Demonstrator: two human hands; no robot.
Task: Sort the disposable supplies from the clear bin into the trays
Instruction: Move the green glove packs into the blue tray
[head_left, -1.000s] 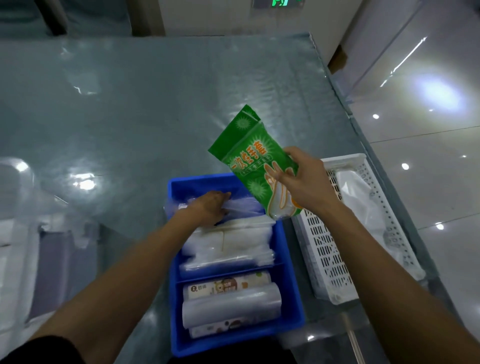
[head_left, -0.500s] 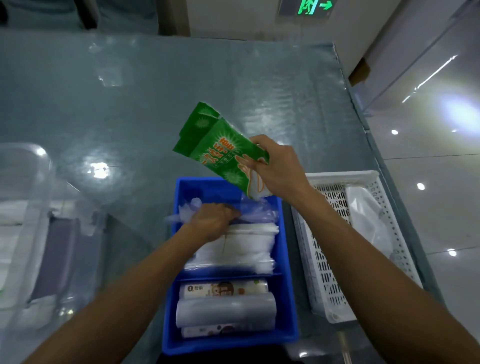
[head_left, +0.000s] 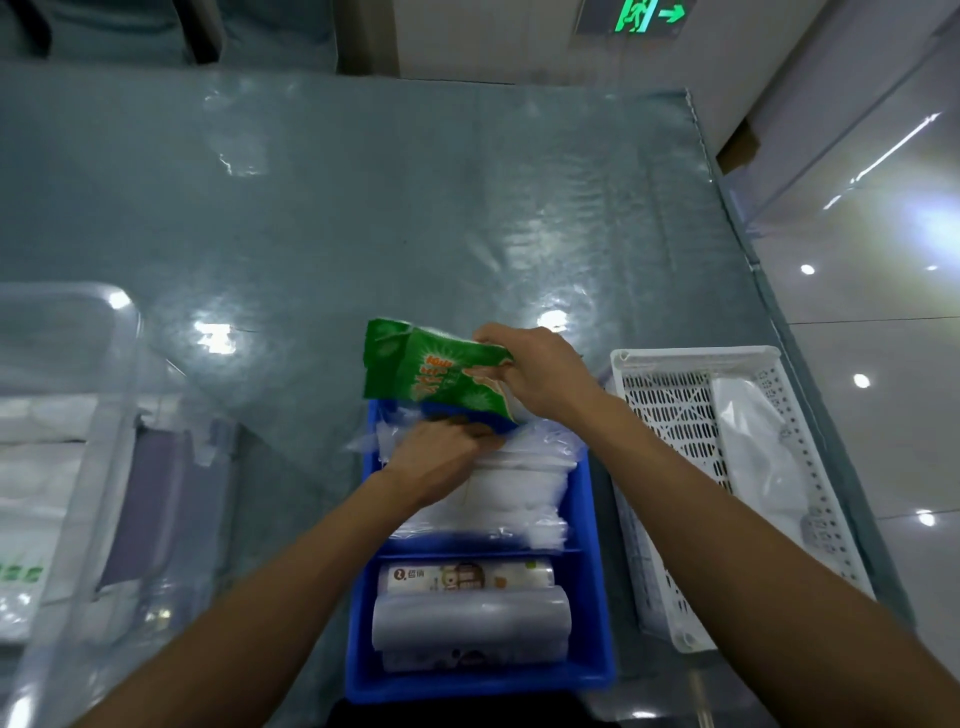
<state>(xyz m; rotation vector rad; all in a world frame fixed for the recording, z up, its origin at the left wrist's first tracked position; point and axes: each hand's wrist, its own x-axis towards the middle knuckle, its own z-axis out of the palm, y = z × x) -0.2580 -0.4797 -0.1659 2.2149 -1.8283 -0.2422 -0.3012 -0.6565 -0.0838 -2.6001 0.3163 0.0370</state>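
Observation:
My right hand (head_left: 535, 371) grips a green packet of disposable gloves (head_left: 428, 371) by its right end, holding it flat just above the far end of the blue tray (head_left: 592, 613). My left hand (head_left: 436, 454) lies under the packet with its fingers curled on the clear plastic bags (head_left: 519, 488) stacked in the tray's far compartment. The near compartment holds rolls of plastic bags (head_left: 467, 608). The clear bin (head_left: 67, 467) stands at the left edge with white packets inside.
A white perforated basket (head_left: 675, 421) sits right of the blue tray, with a white plastic bag (head_left: 758, 452) in it. The table's right edge runs close beside the basket, with shiny floor beyond. The table (head_left: 363, 208) is covered in clear film.
My right hand has brought the green packet down and leftward, turning it from upright to lying flat over the tray's far end. My left hand stayed on the clear bags.

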